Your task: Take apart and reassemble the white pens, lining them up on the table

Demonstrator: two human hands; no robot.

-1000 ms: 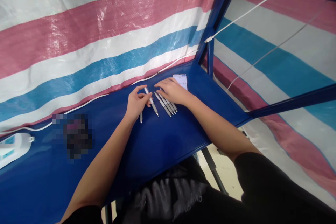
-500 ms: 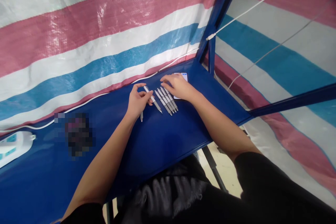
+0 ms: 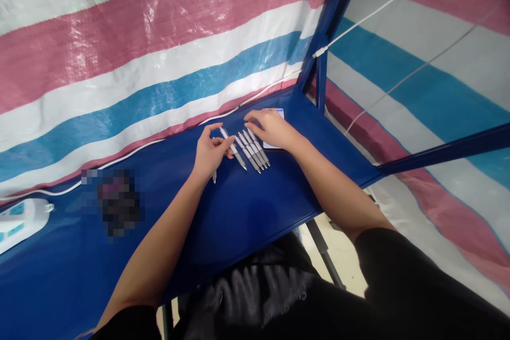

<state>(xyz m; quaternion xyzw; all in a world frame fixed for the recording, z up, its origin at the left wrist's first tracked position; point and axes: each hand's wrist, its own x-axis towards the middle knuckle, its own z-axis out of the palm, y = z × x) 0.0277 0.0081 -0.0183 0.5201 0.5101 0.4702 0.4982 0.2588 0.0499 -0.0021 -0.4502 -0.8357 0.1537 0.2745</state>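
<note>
Several white and grey pens [image 3: 253,152] lie side by side, slanted, on the blue table [image 3: 247,207]. Just left of them is a single pen [image 3: 238,158], its tip toward me. My left hand [image 3: 210,153] has thumb and fingers closed on this pen's upper part. Another pen [image 3: 214,176] shows only its tip below my left hand; the rest is hidden. My right hand [image 3: 273,128] hovers at the top of the row, fingers apart and bent, nothing seen between them. Beneath it, partly covered, lies a phone [image 3: 280,112] with a lit screen.
A blurred dark object [image 3: 119,204] and a white and teal item [image 3: 24,220] are on the table's left part. A white cable [image 3: 139,151] runs along the back edge. Striped sheeting hangs behind, and a blue frame post [image 3: 321,85] stands at the right corner.
The single pen in my left hand has shifted very slightly to the right. Otherwise the view has only moved a little.
</note>
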